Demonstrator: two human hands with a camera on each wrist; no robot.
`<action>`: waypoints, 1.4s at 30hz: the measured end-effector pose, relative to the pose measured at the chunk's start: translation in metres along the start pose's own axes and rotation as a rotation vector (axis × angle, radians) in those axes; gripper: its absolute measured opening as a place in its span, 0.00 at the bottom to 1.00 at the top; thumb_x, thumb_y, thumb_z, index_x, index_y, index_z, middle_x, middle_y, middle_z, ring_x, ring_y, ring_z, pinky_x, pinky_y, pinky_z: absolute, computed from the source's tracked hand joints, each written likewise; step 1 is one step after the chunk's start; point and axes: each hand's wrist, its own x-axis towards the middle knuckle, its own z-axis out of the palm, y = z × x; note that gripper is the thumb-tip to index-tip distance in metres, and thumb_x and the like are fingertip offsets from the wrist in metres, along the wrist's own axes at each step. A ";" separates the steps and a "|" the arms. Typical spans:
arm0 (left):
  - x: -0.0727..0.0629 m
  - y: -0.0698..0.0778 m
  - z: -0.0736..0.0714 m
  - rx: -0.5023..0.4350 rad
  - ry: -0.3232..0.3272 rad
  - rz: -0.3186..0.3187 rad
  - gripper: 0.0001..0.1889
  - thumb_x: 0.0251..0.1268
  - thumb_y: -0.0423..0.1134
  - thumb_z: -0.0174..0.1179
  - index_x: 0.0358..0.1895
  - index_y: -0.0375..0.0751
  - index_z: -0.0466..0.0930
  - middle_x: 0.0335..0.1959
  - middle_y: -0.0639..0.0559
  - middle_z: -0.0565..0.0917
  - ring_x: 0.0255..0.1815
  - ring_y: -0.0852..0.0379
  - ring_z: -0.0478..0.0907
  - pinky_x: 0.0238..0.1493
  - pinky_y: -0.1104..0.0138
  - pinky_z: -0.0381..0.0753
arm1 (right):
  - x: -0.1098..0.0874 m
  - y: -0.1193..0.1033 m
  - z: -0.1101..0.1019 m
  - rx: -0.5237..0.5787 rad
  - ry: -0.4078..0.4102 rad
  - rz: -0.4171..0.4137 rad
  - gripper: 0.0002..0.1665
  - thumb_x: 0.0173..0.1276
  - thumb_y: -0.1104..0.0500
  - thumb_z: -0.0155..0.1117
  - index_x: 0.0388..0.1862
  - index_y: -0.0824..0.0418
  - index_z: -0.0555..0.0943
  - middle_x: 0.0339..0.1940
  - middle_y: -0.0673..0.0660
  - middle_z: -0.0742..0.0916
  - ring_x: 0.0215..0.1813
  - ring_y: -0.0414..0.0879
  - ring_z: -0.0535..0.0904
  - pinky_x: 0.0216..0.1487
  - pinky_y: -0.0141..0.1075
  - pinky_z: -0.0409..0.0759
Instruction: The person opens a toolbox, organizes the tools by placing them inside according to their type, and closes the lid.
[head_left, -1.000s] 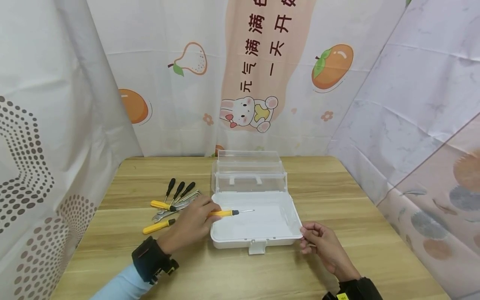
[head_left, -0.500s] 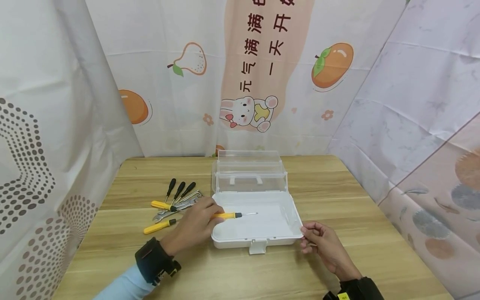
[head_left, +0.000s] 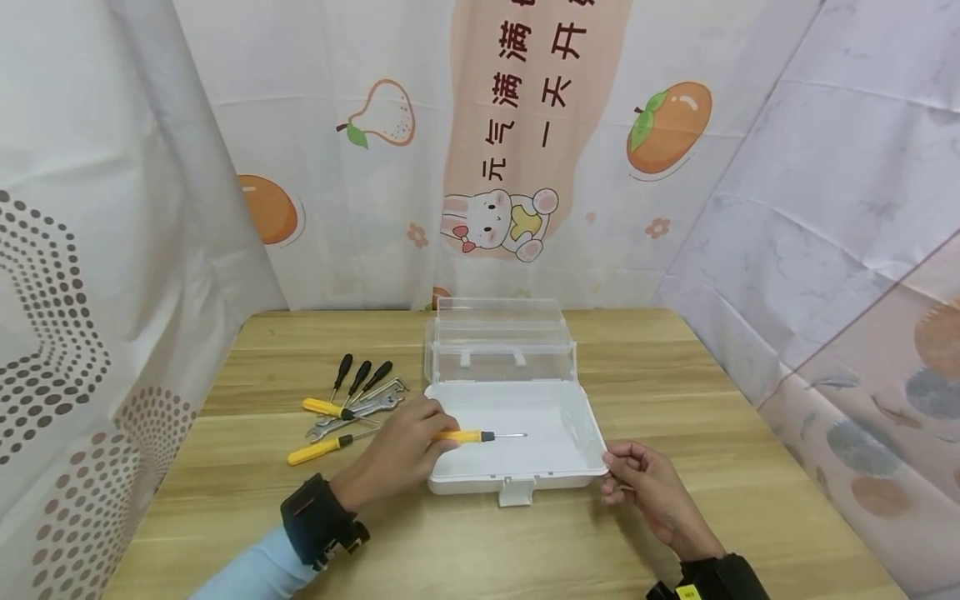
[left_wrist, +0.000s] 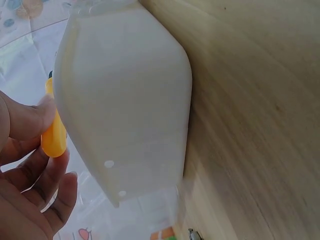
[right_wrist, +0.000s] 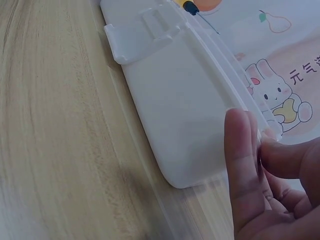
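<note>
Near the middle of the head view, the left hand [head_left: 405,446] is pinching a screwdriver [head_left: 471,436] over the open box [head_left: 555,482], apparently placing it inside; the next move is likely calling for lowering and releasing it. At lower right, the right hand [head_left: 648,492] is pinching the box's corner. The left wrist view is hiding the shaft [head_left: 512,435] but showing the handle's rounded end [left_wrist: 54,145].

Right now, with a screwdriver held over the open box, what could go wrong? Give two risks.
The yellow screwdriver points its bare tip toward the side of the white box where the right hand is, so a sudden slip might poke that hand. The left hand holds it by the handle, so a loosened grip could drop it inside.
</note>
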 end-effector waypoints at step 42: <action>0.003 0.013 0.014 0.038 -0.177 -0.010 0.04 0.64 0.41 0.73 0.39 0.48 0.90 0.32 0.61 0.78 0.34 0.61 0.67 0.38 0.68 0.64 | 0.000 0.000 -0.004 0.011 -0.019 -0.004 0.18 0.78 0.62 0.62 0.57 0.75 0.72 0.35 0.57 0.86 0.33 0.44 0.85 0.39 0.40 0.87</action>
